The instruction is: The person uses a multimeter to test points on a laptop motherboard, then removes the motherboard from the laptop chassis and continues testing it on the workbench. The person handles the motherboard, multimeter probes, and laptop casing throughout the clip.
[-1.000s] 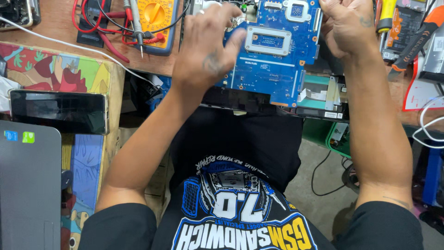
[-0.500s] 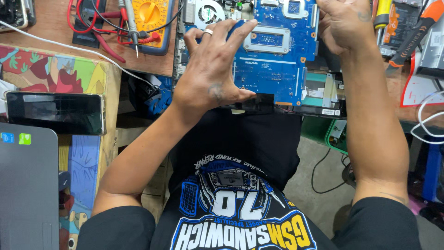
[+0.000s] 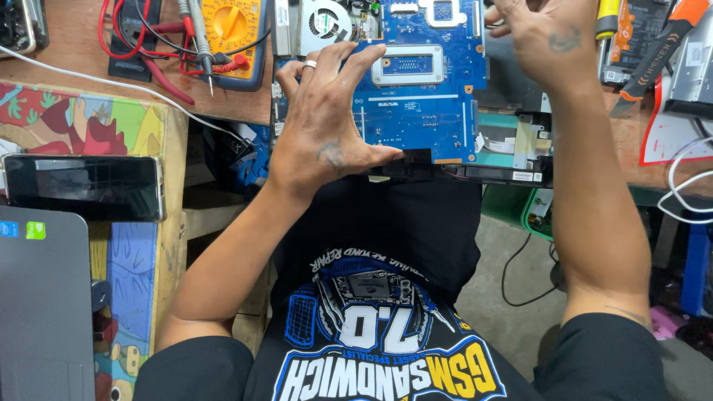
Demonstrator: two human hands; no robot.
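Observation:
A blue laptop circuit board [image 3: 431, 111] with a round cooling fan [image 3: 325, 22] lies on the wooden bench in front of me, resting in a black laptop base [image 3: 512, 172]. My left hand [image 3: 327, 126] is spread over the board's left part, fingers splayed, thumb at its near edge; a ring shows on one finger. My right hand [image 3: 538, 37] is raised above the board's right edge with fingers loosely curled, holding nothing that I can see.
A yellow multimeter [image 3: 226, 30] with red and black leads sits at the back left. A dark phone [image 3: 82, 187] and a grey laptop lid [image 3: 44, 304] lie on the colourful side table. Orange-handled tools [image 3: 653, 52] and a white cable [image 3: 687, 186] are on the right.
My left hand slid down and toward me across the board, fingers spreading. My right hand lifted off the board's upper right corner. The view shifted slightly so the board sits lower in frame.

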